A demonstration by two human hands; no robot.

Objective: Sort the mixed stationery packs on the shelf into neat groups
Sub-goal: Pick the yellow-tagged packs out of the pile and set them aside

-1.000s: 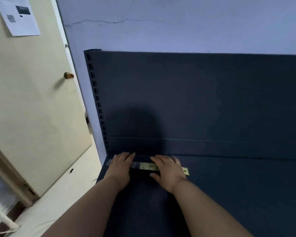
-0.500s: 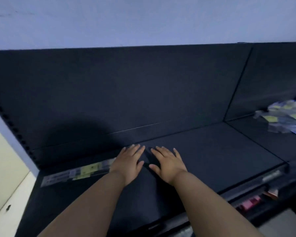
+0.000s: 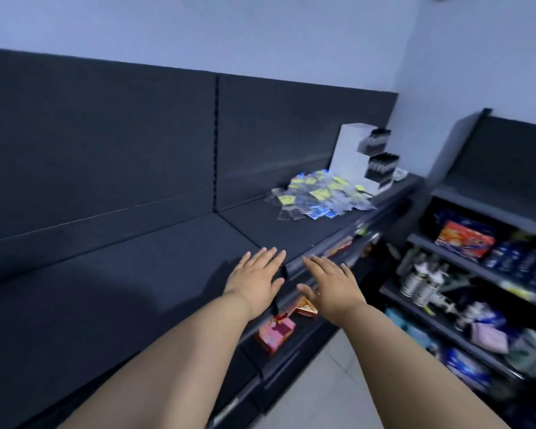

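A loose heap of clear stationery packs (image 3: 321, 196) with yellow and blue labels lies on the dark top shelf (image 3: 155, 267), toward its far right. My left hand (image 3: 256, 281) hovers flat over the shelf's front edge, fingers spread and empty. My right hand (image 3: 330, 284) is just right of it, past the shelf edge, palm down, fingers apart, holding nothing. Both hands are well short of the heap.
A white stepped display stand (image 3: 358, 159) with dark items stands behind the heap. Pink and orange boxes (image 3: 276, 331) sit on the shelf below. A second shelving unit (image 3: 477, 274) on the right is packed with goods. Grey floor (image 3: 310, 391) lies between.
The view has swung right, away from the shelf's left end and the long pack laid there. Both hands have left that pack and moved right, empty, toward the heap.
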